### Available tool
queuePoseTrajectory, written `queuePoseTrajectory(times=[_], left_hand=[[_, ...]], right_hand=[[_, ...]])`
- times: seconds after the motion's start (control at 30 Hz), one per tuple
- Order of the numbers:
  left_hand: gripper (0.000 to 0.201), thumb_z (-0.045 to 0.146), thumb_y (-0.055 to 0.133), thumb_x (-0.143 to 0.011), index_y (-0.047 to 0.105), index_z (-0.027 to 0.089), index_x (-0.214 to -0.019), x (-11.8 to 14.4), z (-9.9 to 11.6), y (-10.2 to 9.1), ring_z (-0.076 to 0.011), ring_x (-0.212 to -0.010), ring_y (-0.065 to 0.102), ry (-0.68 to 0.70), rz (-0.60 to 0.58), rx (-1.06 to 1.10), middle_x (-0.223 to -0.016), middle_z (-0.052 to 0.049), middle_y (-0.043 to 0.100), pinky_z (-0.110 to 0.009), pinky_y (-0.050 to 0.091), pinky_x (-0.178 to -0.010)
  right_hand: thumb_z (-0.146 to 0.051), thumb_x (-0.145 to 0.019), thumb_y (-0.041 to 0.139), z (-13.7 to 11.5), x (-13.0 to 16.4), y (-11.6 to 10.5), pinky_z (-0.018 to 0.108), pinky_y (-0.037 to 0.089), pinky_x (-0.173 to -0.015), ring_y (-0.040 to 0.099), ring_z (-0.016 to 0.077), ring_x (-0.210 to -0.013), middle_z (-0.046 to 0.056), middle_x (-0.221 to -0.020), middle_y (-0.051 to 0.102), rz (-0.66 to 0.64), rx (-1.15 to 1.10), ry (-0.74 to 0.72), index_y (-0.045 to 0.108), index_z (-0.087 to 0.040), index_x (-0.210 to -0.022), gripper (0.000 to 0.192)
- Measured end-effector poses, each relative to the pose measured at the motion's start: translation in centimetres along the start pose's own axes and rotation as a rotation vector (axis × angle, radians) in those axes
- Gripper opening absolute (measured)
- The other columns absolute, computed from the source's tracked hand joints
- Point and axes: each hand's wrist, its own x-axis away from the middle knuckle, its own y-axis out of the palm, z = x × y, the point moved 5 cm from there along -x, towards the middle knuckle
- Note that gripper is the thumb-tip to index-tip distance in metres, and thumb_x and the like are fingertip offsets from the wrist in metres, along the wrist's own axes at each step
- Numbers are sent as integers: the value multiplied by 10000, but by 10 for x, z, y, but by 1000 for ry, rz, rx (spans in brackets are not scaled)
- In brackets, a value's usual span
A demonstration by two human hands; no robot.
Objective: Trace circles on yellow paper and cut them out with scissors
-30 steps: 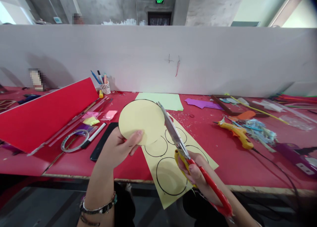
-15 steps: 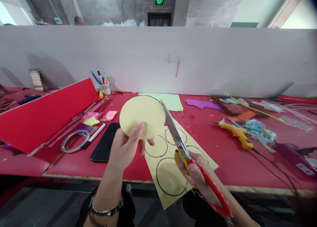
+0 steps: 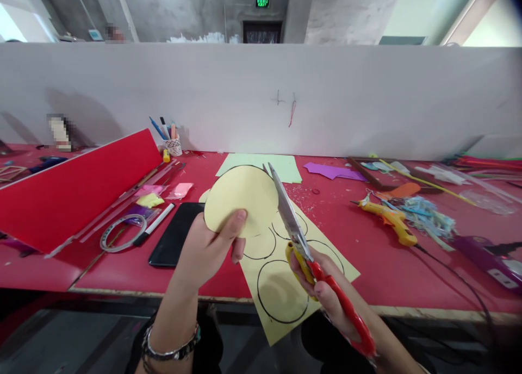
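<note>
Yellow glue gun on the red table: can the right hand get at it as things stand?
Probably not directly: the right hand is shut on the red-handled scissors. The path across the red table to the yellow glue gun looks open otherwise.

Bare red table [image 3: 359, 254] seen open between yellow sheet [image 3: 285, 287] and glue gun [image 3: 387, 217]: passage free there. Right side blocked by glue gun, its cord and scrap pile [image 3: 424, 213]. Left route narrowed by black phone [image 3: 174, 234], tape roll [image 3: 122, 231], marker [image 3: 154, 224] and tilted red board [image 3: 77, 186]. Far edge closed off by white partition [image 3: 261, 99]; pen cup [image 3: 173, 143] stood against it.
</note>
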Motion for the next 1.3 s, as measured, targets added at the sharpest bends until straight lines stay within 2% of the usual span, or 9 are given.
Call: queuePoseTrajectory(times=[0.17, 0.37, 0.57, 0.77, 1.0, 1.17, 1.3], left_hand=[[211, 269, 437, -868, 527, 182, -698, 1, -3, -3, -73, -322, 432, -53, 10, 21, -368, 74, 427, -189, 406, -399], [392, 270, 419, -872, 451, 190, -490, 3, -7, -7, -69, -342, 421, -73, 60, 0, -356, 45, 412, -187, 395, -415], [436, 281, 405, -880, 427, 196, -453, 3, -4, -5, -71, -347, 418, -54, 50, 7, -357, 43, 397, -188, 394, -424], [429, 244, 406, -862, 416, 199, -435, 3, 2, -6, -70, -328, 394, -53, 127, 27, -336, 43, 372, -188, 364, -394], [411, 265, 422, -850, 410, 202, -444, 4, -2, -8, -75, -318, 385, -115, 178, 33, -335, 43, 361, -189, 352, -360], [369, 248, 433, -838, 424, 199, -472, 5, -5, -9, -66, -310, 373, -137, 198, 69, -338, 54, 358, -177, 347, -349], [318, 229, 458, -820, 420, 200, -505, 4, -9, -11, -55, -311, 364, -147, 205, 78, -361, 71, 343, -158, 354, -333]], right_hand=[[-699, -785, 352, 5, 0, 2, 237, 233, -433, 268, 103, -507, -26, -645, 326, -43, -35, 32, 389, -198, -767, 503], [-693, -803, 336, -2, -2, 2, 233, 217, -417, 271, 93, -481, -44, -607, 294, -24, -17, 60, 350, -205, -713, 496], [-729, -769, 344, -2, -4, 3, 234, 205, -410, 243, 88, -464, -56, -549, 279, -36, -37, 81, 325, -208, -660, 533], [-721, -764, 372, 3, -3, 4, 228, 190, -396, 232, 79, -456, -59, -563, 265, -46, -80, 136, 335, -203, -668, 528], [-749, -740, 367, 5, -4, 5, 227, 171, -389, 215, 77, -459, -58, -567, 252, -42, -90, 168, 327, -205, -660, 552], [-729, -763, 360, 5, -3, 5, 231, 179, -400, 221, 82, -464, -58, -568, 257, -56, -59, 144, 326, -204, -670, 534], [-737, -758, 357, 1, -2, 4, 242, 237, -449, 262, 102, -519, -34, -639, 321, -68, 4, 90, 335, -204, -713, 535]])
